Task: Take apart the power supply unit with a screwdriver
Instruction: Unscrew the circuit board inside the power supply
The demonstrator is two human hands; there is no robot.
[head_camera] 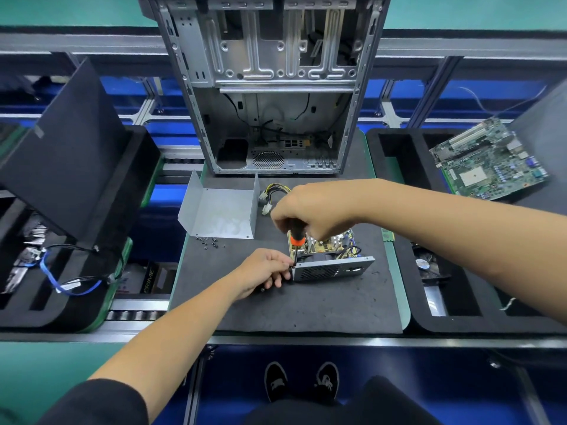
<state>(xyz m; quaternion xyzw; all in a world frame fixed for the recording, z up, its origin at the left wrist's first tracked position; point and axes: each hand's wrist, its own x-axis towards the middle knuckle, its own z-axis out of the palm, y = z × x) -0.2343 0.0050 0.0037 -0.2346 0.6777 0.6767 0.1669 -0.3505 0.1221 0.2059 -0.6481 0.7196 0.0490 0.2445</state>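
Right hand [316, 210] grips screwdriver [297, 237], tip at PSU [329, 259] left corner, mat [306, 302] centre. Left hand [264, 271] pinches that corner. Right foam tray [395, 185]: motherboard [487, 161]. Left tray [92, 308]: blue cable [70, 286]; "PRIME" box [153, 279] beside.

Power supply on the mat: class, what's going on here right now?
A person is dismantling the power supply unit. The right hand grips a screwdriver whose tip meets the unit's near-left corner; the left hand steadies that corner. The metal cover is already off, with loose screws beside it.
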